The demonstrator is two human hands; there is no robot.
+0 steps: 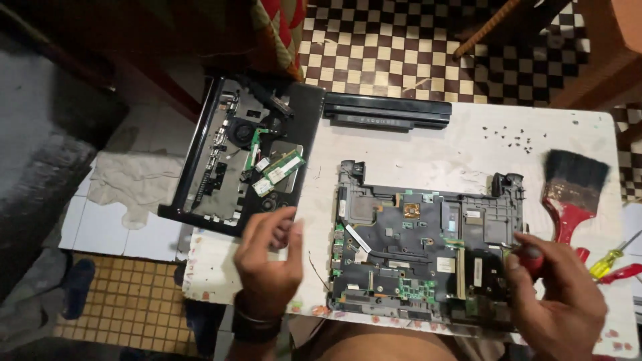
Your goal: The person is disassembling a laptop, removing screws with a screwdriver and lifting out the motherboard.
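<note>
Right hand (558,301) grip closed on screwdriver (531,253), tip aimed left at crosswise-lying laptop base (414,247).

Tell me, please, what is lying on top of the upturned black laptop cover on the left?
On the laptop cover lie green memory modules, a round fan and small loose parts. Whatever is beneath them, and under the cover itself, is hidden.

Between the left grip (267,257) and right grip (558,297) lies the opened laptop base (424,251) on the bench (461,147). Beyond the left grip sits the detached cover (244,157); the battery (388,111) lies farther back; the brush (572,190) lies beyond the right grip.
</note>
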